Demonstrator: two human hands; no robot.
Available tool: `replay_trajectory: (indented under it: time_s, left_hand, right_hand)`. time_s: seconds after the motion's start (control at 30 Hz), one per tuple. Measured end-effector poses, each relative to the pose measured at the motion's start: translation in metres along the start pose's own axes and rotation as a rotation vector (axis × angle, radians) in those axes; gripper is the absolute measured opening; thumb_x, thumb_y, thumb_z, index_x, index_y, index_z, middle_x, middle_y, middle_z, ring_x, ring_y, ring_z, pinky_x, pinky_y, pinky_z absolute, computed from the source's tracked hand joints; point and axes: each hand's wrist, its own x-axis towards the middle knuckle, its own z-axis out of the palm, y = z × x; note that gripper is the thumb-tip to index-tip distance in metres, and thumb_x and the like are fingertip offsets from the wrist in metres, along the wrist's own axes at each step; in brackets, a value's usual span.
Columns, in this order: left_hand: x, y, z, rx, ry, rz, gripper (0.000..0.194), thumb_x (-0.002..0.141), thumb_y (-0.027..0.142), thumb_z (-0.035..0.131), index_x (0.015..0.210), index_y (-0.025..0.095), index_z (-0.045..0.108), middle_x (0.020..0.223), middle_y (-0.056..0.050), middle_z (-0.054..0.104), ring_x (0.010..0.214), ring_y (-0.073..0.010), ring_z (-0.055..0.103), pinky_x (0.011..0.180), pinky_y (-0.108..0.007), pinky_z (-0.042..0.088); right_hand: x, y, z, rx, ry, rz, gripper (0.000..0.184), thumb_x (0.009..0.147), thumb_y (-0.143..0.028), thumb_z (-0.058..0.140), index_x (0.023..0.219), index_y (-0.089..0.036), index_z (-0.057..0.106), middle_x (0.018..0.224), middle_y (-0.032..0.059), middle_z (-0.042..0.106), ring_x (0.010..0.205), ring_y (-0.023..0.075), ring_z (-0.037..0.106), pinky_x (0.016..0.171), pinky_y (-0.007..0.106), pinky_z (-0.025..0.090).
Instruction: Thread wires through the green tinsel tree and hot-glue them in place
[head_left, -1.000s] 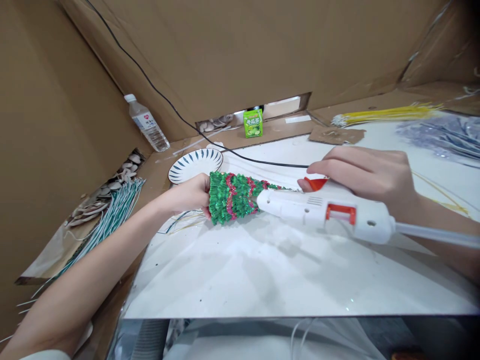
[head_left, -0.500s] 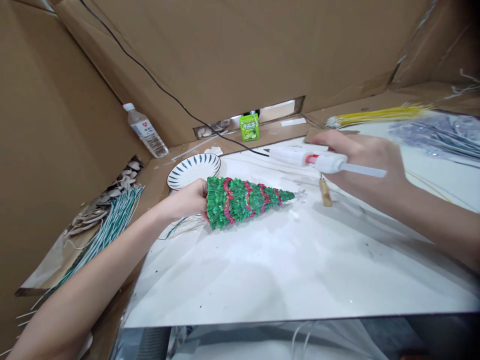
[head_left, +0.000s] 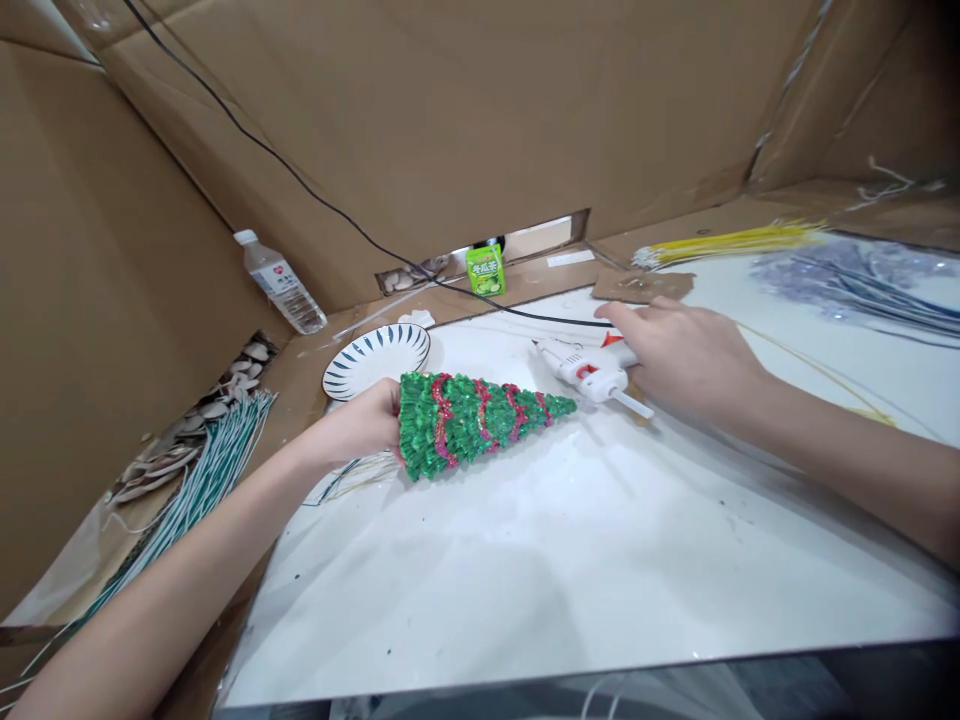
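My left hand [head_left: 375,422] is closed around the wide base of a small green Christmas tree [head_left: 480,422] with red and pink garland. The tree lies sideways above the white tabletop, its tip pointing right. My right hand [head_left: 686,352] grips the handle of a white hot glue gun [head_left: 589,368] low over the table. The gun's nozzle points to the upper left, and a glue stick [head_left: 634,404] sticks out of its back. The gun's body covers the tree's very tip and most of a wooden-handled tool behind it.
A striped plate [head_left: 341,378] sits behind my left hand. Along the cardboard wall are a water bottle [head_left: 285,285] and a green packet [head_left: 486,271]. Green-white wires [head_left: 217,470] lie left; yellow stems [head_left: 727,243] lie at the back right. A black cord [head_left: 315,190] runs to the gun.
My right hand has lowered the glue gun toward the table and turned it, so its handle now lies toward my palm. The left hand still holds the tree. The view has shifted slightly.
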Motion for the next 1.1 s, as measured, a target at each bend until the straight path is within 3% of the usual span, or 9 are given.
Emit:
replay_trajectory:
  time_s: [0.2, 0.33, 0.57, 0.7, 0.87, 1.1]
  left_hand:
    - [0.0, -0.001, -0.001, -0.021, -0.029, -0.01, 0.028, 0.066, 0.014, 0.059, 0.092, 0.01, 0.069, 0.056, 0.0, 0.067, 0.053, -0.0142, 0.062, 0.063, -0.026, 0.053]
    - [0.0, -0.001, -0.001, -0.034, -0.039, -0.013, 0.03, 0.064, 0.008, 0.055, 0.09, 0.01, 0.07, 0.056, 0.0, 0.067, 0.053, -0.0144, 0.062, 0.061, -0.026, 0.052]
    - [0.001, -0.004, -0.002, -0.094, -0.038, -0.004, 0.032, 0.061, 0.007, 0.056, 0.09, 0.011, 0.069, 0.064, -0.001, 0.069, 0.071, -0.0184, 0.065, 0.066, -0.026, 0.051]
    - [-0.001, -0.001, -0.001, -0.073, -0.035, -0.011, 0.031, 0.063, 0.009, 0.057, 0.09, 0.011, 0.069, 0.06, 0.0, 0.068, 0.062, -0.0162, 0.063, 0.067, -0.026, 0.051]
    - [-0.001, 0.002, -0.001, -0.062, -0.054, 0.011, 0.034, 0.061, 0.007, 0.056, 0.092, 0.012, 0.069, 0.057, 0.001, 0.067, 0.055, -0.0151, 0.061, 0.062, -0.026, 0.051]
    - [0.0, 0.0, 0.0, -0.057, -0.048, 0.017, 0.027, 0.066, 0.014, 0.058, 0.091, 0.011, 0.07, 0.057, 0.0, 0.068, 0.05, -0.0143, 0.059, 0.059, -0.026, 0.051]
  right_hand:
    - [0.001, 0.005, 0.006, 0.036, 0.005, 0.033, 0.049, 0.068, -0.017, 0.052, 0.116, -0.018, 0.047, 0.078, 0.0082, 0.059, 0.08, 0.0236, 0.054, 0.053, 0.026, 0.025]
    - [0.004, 0.017, 0.011, 0.137, 0.026, 0.05, 0.048, 0.071, -0.03, 0.054, 0.118, -0.022, 0.049, 0.083, 0.0089, 0.059, 0.075, 0.0224, 0.053, 0.052, 0.026, 0.027]
    - [0.014, 0.033, 0.013, 0.376, -0.16, 0.105, 0.051, 0.066, -0.04, 0.058, 0.114, -0.027, 0.049, 0.093, 0.0044, 0.063, 0.073, 0.0196, 0.056, 0.057, 0.025, 0.035]
    - [0.018, 0.029, 0.021, 0.396, -0.1, 0.149, 0.04, 0.066, -0.042, 0.056, 0.1, -0.022, 0.05, 0.088, 0.0036, 0.061, 0.072, 0.0184, 0.054, 0.054, 0.023, 0.032]
    - [0.022, 0.023, 0.029, 0.431, 0.08, 0.086, 0.019, 0.069, -0.028, 0.051, 0.085, -0.018, 0.048, 0.088, 0.0042, 0.058, 0.077, 0.0169, 0.051, 0.058, 0.024, 0.031]
    - [0.02, 0.016, 0.027, 0.528, 0.131, 0.026, 0.014, 0.073, -0.02, 0.049, 0.084, -0.018, 0.057, 0.102, 0.0052, 0.056, 0.089, 0.0176, 0.054, 0.074, 0.028, 0.04]
